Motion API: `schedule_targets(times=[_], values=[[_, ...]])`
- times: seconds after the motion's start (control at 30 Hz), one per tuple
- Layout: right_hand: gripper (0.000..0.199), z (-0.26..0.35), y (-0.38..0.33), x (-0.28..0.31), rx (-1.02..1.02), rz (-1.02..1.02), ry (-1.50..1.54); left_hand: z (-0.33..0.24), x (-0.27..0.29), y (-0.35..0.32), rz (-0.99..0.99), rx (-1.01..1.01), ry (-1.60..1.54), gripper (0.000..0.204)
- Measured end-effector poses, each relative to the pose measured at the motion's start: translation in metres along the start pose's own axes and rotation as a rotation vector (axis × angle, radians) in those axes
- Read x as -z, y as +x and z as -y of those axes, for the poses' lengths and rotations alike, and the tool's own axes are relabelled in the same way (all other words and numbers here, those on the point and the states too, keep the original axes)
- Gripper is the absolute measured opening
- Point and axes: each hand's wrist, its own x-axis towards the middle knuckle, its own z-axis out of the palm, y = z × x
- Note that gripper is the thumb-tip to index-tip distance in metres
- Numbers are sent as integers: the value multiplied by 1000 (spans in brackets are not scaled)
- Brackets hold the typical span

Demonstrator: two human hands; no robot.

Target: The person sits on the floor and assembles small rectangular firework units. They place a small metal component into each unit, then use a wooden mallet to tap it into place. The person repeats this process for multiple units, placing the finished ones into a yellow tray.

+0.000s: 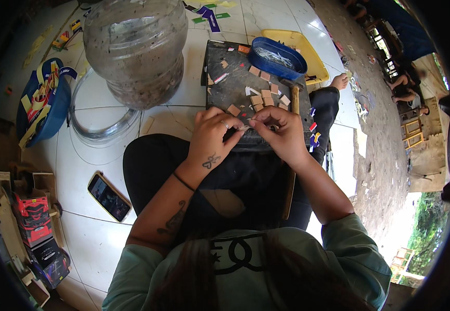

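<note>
Both hands meet over the dark work board [235, 88]: left hand [212, 137] and right hand [282, 132] pinch one small pale piece [246, 125] between fingertips; small tan squares [262, 96] lie scattered just beyond them

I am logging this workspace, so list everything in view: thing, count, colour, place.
small piece: one, pale, pinched between both hands
work board: one, dark, on the lap
cardboard squares: several, tan, on the board
tray: one, blue, board's far corner
tray: one, yellow, behind it
plastic jar: one, clear, on the tiled floor
basin: one, blue, holding strips, far left
phone: one, black, floor by the left knee
boxes: few, red and black, lower left
left hand: tattooed, ringed
right hand: bare
</note>
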Motion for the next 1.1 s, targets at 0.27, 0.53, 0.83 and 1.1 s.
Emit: schedule_targets(times=[0.27,0.53,0.83,1.1], values=[[5,0,0,0,59,7,-91,0,-1,-1,1,-9,11,14],[4,0,2,-4,149,7,-131,-7,-4,5,-24,8,-56,9],[64,3,-64,23,-3,-179,-878,-12,-11,6,-65,62,-186,6],[52,-21,-117,56,-342,-231,-307,-15,-12,5,-53,79,-236,7]])
